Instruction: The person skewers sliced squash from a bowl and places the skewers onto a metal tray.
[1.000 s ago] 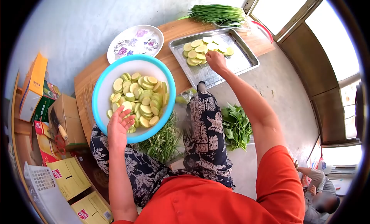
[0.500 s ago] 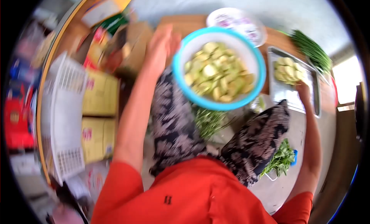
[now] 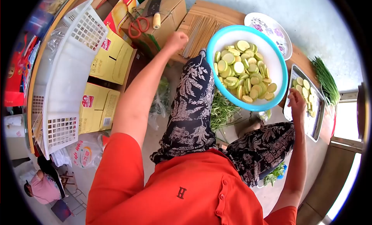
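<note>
My left hand (image 3: 178, 41) is closed, its fingers curled beside a spread of thin bamboo skewers (image 3: 202, 33) on the wooden table. Anything in its grip is hidden. On the right, my right hand (image 3: 297, 102) hovers at the near edge of a metal tray (image 3: 316, 136), its fingers bent together. I cannot make out what they hold, if anything. Round green-skinned squash slices (image 3: 306, 90) lie in that tray, just beyond the fingers. Between my hands stands a white basin with a blue rim (image 3: 285, 76), holding many more squash slices (image 3: 244, 70).
A cardboard box (image 3: 172, 12) at upper left carries red scissors (image 3: 138, 27) and a cleaver (image 3: 156, 19). Behind the basin is a flowered plate (image 3: 286, 35); chives (image 3: 324, 79) lie at right. A white basket (image 3: 62, 97) and yellow boxes (image 3: 99, 109) stand left. Another person (image 3: 44, 186) is at lower left.
The view has shifted, so the basin and tray sit further right. My left hand has gone from loosely extended fingers to a closed shape; my right hand is drawn back from the tray's slices.
</note>
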Motion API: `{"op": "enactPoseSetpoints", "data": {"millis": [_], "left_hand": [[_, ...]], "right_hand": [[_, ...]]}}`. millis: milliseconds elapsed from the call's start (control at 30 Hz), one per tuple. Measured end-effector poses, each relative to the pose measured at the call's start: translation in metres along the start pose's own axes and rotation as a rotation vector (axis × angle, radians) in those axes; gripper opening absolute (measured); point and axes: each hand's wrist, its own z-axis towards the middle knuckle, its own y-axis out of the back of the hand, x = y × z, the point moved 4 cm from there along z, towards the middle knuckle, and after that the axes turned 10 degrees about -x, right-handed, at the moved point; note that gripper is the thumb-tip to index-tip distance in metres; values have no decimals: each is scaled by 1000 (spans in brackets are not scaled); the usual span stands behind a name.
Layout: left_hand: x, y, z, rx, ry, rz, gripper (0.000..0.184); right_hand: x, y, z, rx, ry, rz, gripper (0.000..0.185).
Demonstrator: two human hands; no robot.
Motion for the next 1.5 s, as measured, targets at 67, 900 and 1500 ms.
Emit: {"op": "enactPoseSetpoints", "data": {"millis": [67, 900, 1500], "left_hand": [[16, -13, -7, -48, -67, 173, 16], [30, -34, -1, 80, 256, 522, 42], [-197, -3, -118, 620, 3, -263, 19]], "right_hand": [[1, -16, -8, 37, -34, 44, 28], [21, -34, -28, 16, 9, 47, 22], [60, -40, -34, 203, -141, 634, 27]]}}
